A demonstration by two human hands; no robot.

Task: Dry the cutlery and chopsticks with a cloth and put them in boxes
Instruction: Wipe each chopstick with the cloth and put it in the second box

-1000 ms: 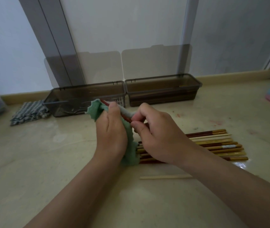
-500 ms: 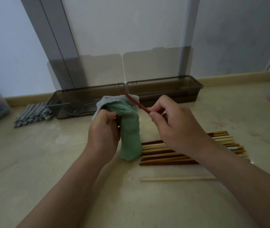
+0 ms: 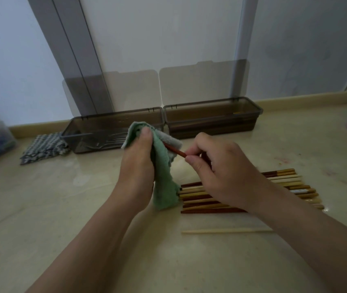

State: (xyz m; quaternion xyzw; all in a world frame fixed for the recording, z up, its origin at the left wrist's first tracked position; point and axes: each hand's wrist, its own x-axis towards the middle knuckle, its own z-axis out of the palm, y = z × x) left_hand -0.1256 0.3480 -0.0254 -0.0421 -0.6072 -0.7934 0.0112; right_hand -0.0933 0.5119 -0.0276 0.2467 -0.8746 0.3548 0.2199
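The grip of the left hand (image 3: 138, 166) is clamped round the green cloth (image 3: 164, 187), with the thumb on top. The cloth is folded over the front part of one red chopstick (image 3: 175, 151). The grip of the right hand (image 3: 221, 172) is closed in a pinch on the same chopstick, at 3 o'clock from the cloth. Both hands are raised above the floor (image 3: 62, 208).

Half a second ago a longer piece of red showed between the two hands, and the tip stood out above the cloth. Now only a short piece shows and the tip is hidden inside the fold. So the right hand has pushed the stick deeper into the cloth. I judge this to be one more wiping stroke, and this chopstick is not yet ready for a box.

At 5 o'clock from the right hand lies the row of chopsticks (image 3: 195, 197), side by side and partly hidden under the wrist. A single pale chopstick (image 3: 221, 230) lies apart at 6 o'clock from the row. These probably wait for drying, so much of the task is left.

At 12 o'clock from the hands two smoky boxes stand touching, with their lids up. The left box (image 3: 105, 118) holds forks (image 3: 109, 140). The right box (image 3: 210, 102) holds something long and dark, but I cannot tell what. A checked cloth (image 3: 43, 148) lies just beside the left box, at 9 o'clock.
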